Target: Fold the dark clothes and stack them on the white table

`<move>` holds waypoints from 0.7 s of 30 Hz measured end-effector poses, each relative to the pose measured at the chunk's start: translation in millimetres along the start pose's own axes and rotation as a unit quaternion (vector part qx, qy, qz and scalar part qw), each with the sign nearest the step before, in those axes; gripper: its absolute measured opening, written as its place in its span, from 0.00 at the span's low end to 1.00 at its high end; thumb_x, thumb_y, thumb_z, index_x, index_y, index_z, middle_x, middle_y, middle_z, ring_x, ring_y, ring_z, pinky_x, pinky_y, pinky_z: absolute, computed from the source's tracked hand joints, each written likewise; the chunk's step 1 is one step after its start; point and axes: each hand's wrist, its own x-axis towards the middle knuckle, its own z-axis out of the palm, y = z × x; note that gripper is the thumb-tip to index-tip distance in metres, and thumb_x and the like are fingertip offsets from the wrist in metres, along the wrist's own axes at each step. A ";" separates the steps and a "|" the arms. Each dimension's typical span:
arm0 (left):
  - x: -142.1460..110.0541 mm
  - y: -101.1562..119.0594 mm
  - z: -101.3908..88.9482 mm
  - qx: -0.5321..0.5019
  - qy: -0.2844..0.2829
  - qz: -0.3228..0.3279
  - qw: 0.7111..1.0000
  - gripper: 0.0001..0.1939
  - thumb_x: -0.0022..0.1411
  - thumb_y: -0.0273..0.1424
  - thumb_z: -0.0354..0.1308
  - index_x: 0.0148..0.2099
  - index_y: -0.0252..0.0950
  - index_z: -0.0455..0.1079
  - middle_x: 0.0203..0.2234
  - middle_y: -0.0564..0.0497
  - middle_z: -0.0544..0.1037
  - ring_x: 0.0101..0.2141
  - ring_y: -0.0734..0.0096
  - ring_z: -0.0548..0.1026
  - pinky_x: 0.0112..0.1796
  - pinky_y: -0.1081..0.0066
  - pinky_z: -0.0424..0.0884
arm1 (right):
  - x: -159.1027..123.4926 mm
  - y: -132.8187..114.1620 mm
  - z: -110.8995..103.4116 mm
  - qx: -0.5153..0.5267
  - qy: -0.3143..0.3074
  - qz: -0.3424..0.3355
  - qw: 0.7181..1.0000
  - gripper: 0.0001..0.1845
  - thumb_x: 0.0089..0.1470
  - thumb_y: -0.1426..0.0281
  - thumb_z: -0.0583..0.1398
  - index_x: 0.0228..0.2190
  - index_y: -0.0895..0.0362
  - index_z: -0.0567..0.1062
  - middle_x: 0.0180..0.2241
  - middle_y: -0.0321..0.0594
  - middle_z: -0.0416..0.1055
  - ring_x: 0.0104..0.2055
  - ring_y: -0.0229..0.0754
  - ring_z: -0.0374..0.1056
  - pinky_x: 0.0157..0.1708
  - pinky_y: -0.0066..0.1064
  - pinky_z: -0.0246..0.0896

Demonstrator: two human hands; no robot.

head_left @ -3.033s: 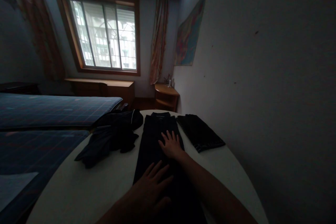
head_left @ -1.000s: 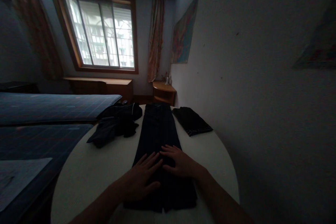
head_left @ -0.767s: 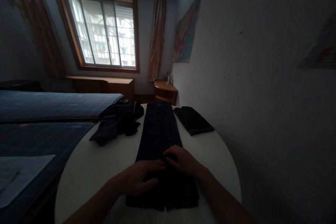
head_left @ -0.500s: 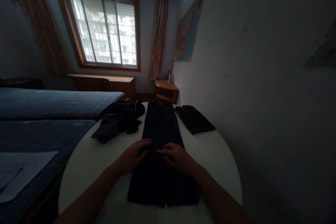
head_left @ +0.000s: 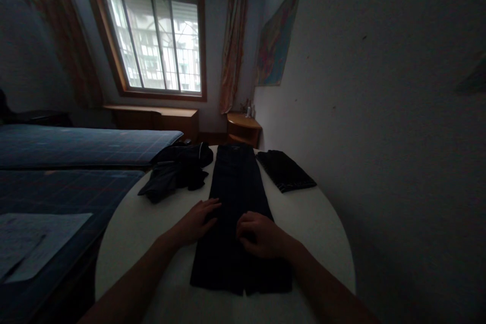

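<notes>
Two hands (head_left: 195,223) (head_left: 261,235) over one long dark garment (head_left: 239,177)

Head-worn view; forward and downward

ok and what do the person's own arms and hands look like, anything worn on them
The left hand and right hand are both ungloved. The forearms are bare as far as the picture shows them, with no sleeve, watch or bracelet visible, and they narrow toward the wrists. The light is too dim to make out rings or small markings.
</notes>
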 end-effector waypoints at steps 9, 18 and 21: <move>-3.9 8.2 -8.3 0.013 -0.027 0.019 0.999 0.26 0.63 0.32 0.58 0.63 0.43 0.64 0.66 0.44 0.60 0.65 0.54 0.56 0.63 0.46 0.51 | -8.2 -10.4 4.3 0.063 -0.056 -0.020 0.996 0.08 0.50 0.62 0.68 0.27 0.54 0.81 0.34 0.36 0.76 0.36 0.36 0.70 0.46 0.32 0.61; -19.9 57.8 -19.8 0.024 -0.111 0.096 0.989 0.28 0.57 0.31 0.61 0.61 0.47 0.68 0.65 0.47 0.62 0.64 0.45 0.57 0.61 0.41 0.54 | -29.0 -39.5 6.2 0.072 -0.042 0.043 0.996 0.22 0.46 0.69 0.68 0.46 0.52 0.77 0.46 0.40 0.73 0.46 0.42 0.70 0.47 0.31 0.64; -36.1 75.6 -23.9 0.019 -0.125 0.108 0.986 0.28 0.55 0.37 0.64 0.58 0.43 0.69 0.63 0.45 0.65 0.63 0.43 0.59 0.60 0.44 0.59 | -38.9 -42.6 13.5 0.026 -0.020 0.071 0.997 0.21 0.48 0.71 0.65 0.47 0.51 0.76 0.47 0.42 0.73 0.49 0.45 0.68 0.51 0.36 0.62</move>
